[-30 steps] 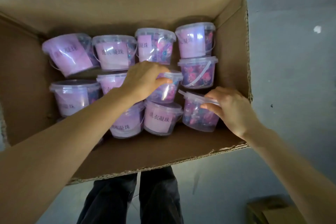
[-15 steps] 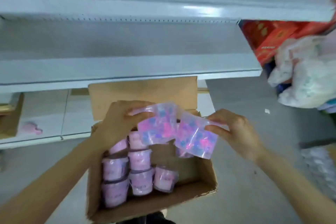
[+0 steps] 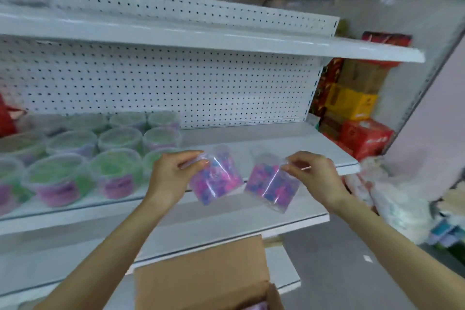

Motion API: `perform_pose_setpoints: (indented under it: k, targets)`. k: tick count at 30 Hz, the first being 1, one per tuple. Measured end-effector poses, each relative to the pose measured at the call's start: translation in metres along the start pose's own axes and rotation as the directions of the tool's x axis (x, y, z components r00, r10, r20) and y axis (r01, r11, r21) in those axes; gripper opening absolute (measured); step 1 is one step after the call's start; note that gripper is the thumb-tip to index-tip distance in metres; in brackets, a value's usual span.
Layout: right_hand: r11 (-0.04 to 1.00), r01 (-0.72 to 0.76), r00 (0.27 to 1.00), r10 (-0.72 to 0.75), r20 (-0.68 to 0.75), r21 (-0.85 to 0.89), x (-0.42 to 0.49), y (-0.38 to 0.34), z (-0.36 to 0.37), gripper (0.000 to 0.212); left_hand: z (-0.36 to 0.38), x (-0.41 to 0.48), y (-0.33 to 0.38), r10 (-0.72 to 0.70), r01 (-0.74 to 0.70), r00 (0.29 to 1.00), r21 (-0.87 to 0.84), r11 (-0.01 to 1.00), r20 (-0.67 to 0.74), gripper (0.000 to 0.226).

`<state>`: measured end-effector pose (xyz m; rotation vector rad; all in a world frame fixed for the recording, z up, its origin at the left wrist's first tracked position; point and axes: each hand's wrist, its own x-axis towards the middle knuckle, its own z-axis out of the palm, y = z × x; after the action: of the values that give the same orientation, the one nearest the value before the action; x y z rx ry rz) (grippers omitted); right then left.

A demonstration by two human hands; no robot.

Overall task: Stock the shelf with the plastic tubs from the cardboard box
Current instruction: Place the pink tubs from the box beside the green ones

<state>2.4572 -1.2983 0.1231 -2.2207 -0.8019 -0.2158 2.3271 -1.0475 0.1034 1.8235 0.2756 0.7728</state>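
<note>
— Over the middle shelf [image 3: 289, 148], we have a tub in each hand; why carry them by the rim like that?

— Because the lid edge is the one firm place to pinch; our left hand [image 3: 168, 178] has its fingers closed on the top of the left tub [image 3: 216, 181], and our right hand [image 3: 314, 176] pinches the rim of the right tub [image 3: 273, 189] between thumb and fingertips; both tubs hang tilted below the grip, clear of the shelf — touching nothing but our fingers

— And why aim at this spot?

— The green-filled tubs [image 3: 115, 158] stand in rows on the left part of that shelf, while the part to their right, in front of the pegboard [image 3: 201, 88], is bare; we judge that is where these two belong, just beside the rows

— The rest?

— The cardboard box [image 3: 201, 272] sits below us, its flap up; only a sliver of purple shows inside, so how many remain we cannot tell
</note>
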Motion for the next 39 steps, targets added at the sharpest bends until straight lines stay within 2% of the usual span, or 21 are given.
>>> perform_pose_setpoints:
  k: [5,8,12,14,16,19,21,22,24,26,29,31,34,37,39]
  targets:
    - [0.966,0.064,0.998,-0.063,0.011,-0.251,0.050,0.013,0.016,0.023,0.027,0.022,-0.009,0.023,-0.022,0.999,0.045,0.999,-0.028,0.020]
    - [0.907,0.197,0.980,-0.190,0.054,-0.373,0.081,0.030,0.029,0.026,0.039,0.037,-0.017,-0.002,0.006,1.000,0.121,0.993,-0.030,0.021]
    - [0.816,0.380,0.925,-0.340,0.171,-0.435,0.133,0.067,0.042,0.021,0.062,0.068,-0.027,-0.035,0.051,0.997,0.221,0.974,-0.075,0.039]
    - [0.737,0.485,0.874,-0.431,0.226,-0.471,0.149,0.085,0.051,0.020,0.076,0.084,-0.035,-0.036,0.057,0.996,0.288,0.956,-0.078,0.029]
    - [0.730,0.519,0.855,-0.442,0.273,-0.444,0.159,0.102,0.060,0.020,0.088,0.098,-0.045,-0.007,0.027,0.999,0.390,0.920,-0.051,0.024]
    - [0.805,0.497,0.864,-0.423,0.274,-0.323,0.170,0.124,0.069,0.021,0.103,0.106,-0.057,-0.013,-0.006,0.999,0.462,0.887,0.038,0.040]
    - [0.874,0.450,0.863,-0.374,0.340,-0.182,0.179,0.131,0.071,0.028,0.106,0.106,-0.065,-0.023,-0.007,0.998,0.500,0.866,0.054,0.061]
    - [0.904,0.414,0.861,-0.353,0.367,-0.102,0.182,0.132,0.071,0.031,0.107,0.108,-0.068,-0.019,-0.014,0.998,0.505,0.863,0.060,0.060]
    - [0.944,0.320,0.856,-0.325,0.403,0.081,0.184,0.133,0.073,0.029,0.106,0.114,-0.074,-0.001,-0.031,0.998,0.490,0.871,0.067,0.034]
    - [0.940,0.274,0.855,-0.334,0.397,0.201,0.183,0.137,0.078,0.025,0.103,0.117,-0.076,0.011,-0.072,0.992,0.498,0.864,0.125,0.032]
    - [0.938,0.300,0.849,-0.345,0.401,0.171,0.183,0.151,0.083,0.037,0.096,0.116,-0.082,0.021,-0.167,0.964,0.544,0.822,0.265,0.037]
    - [0.933,0.336,0.819,-0.357,0.449,0.129,0.185,0.159,0.083,0.047,0.087,0.119,-0.086,-0.031,-0.188,0.939,0.585,0.789,0.343,0.042]
    - [0.915,0.397,0.781,-0.376,0.499,0.070,0.188,0.172,0.086,0.052,0.078,0.121,-0.094,-0.125,-0.277,0.882,0.714,0.644,0.455,0.054]
    - [0.918,0.393,0.781,-0.358,0.512,0.043,0.194,0.171,0.085,0.056,0.075,0.127,-0.094,-0.178,-0.327,0.847,0.755,0.569,0.500,0.080]
    - [0.921,0.385,0.747,-0.349,0.566,0.059,0.200,0.166,0.079,0.063,0.071,0.138,-0.088,-0.172,-0.350,0.838,0.753,0.556,0.517,0.086]
